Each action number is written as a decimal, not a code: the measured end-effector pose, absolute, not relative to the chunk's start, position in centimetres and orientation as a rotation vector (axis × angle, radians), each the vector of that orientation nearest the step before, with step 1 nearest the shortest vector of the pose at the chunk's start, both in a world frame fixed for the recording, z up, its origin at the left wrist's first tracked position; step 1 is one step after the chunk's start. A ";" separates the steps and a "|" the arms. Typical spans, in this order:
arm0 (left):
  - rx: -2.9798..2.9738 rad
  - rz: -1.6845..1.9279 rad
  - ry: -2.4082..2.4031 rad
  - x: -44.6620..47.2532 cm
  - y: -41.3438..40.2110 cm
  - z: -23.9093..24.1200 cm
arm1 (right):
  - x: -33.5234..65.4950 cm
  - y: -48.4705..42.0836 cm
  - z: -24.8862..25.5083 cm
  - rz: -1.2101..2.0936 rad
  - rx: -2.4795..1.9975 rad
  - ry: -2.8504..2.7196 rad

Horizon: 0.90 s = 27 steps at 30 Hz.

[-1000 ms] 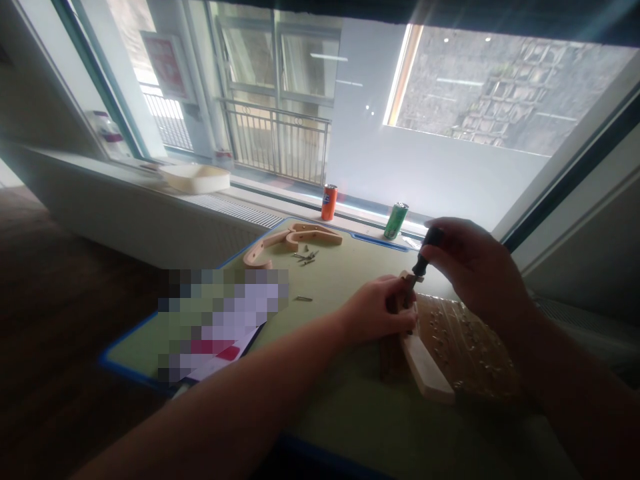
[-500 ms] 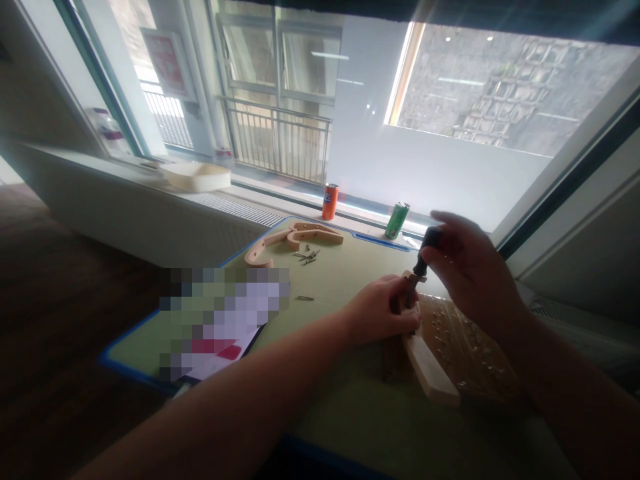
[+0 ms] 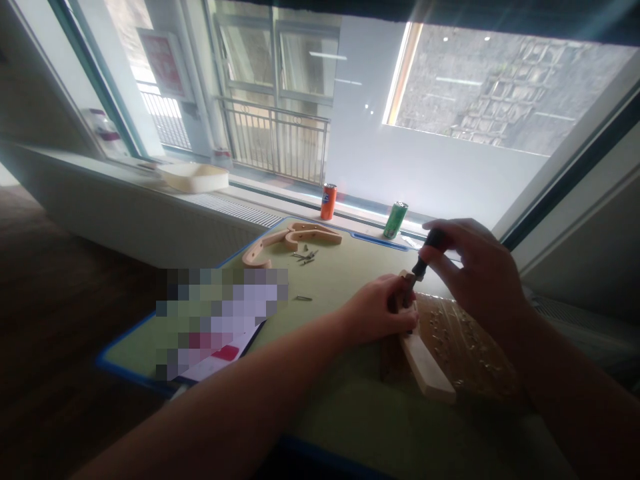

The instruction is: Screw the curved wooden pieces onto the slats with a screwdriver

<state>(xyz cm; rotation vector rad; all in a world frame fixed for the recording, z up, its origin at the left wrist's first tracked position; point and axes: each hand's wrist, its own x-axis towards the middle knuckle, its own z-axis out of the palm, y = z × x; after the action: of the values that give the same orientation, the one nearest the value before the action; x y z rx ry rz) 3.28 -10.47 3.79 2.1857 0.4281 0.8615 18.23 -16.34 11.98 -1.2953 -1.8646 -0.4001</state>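
Note:
My right hand point(image 3: 475, 273) is closed round the black handle of a small screwdriver point(image 3: 425, 257), whose tip points down at the top end of a pale wooden piece point(image 3: 425, 363). That piece stands on edge against a woven wooden panel point(image 3: 470, 347) on the green table point(image 3: 340, 413). My left hand point(image 3: 375, 313) grips the wooden piece just below the screwdriver tip. What the tip touches is hidden by my fingers.
A curved wooden part point(image 3: 287, 241) lies at the far side of the table with several loose screws point(image 3: 306, 256) beside it, and one screw point(image 3: 302, 298) lies nearer. Papers point(image 3: 220, 340) cover the left corner. An orange can point(image 3: 329, 201), a green can point(image 3: 395, 221) and a white tray point(image 3: 194, 177) stand on the windowsill.
My right hand's fingers have shifted round the screwdriver handle, loosening and closing again. The left hand and the wooden piece have stayed in place.

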 end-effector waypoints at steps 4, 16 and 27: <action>2.159 0.866 0.424 3.4 -10.4 3.7 | 18.2 -16.5 11.7 -0.398 -1.202 -1.951; 2.096 0.895 0.388 3.4 -10.2 3.4 | 18.2 -17.0 12.6 -0.453 -1.206 -2.125; 2.099 0.880 0.352 3.5 -9.7 2.9 | 16.8 -16.7 13.0 -0.277 -1.425 -1.780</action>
<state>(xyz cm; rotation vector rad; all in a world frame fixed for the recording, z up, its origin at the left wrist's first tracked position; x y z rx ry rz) 3.54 -9.67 2.91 2.0988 0.3523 0.8803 16.78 -16.65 13.04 -1.4255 -1.7795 -0.2768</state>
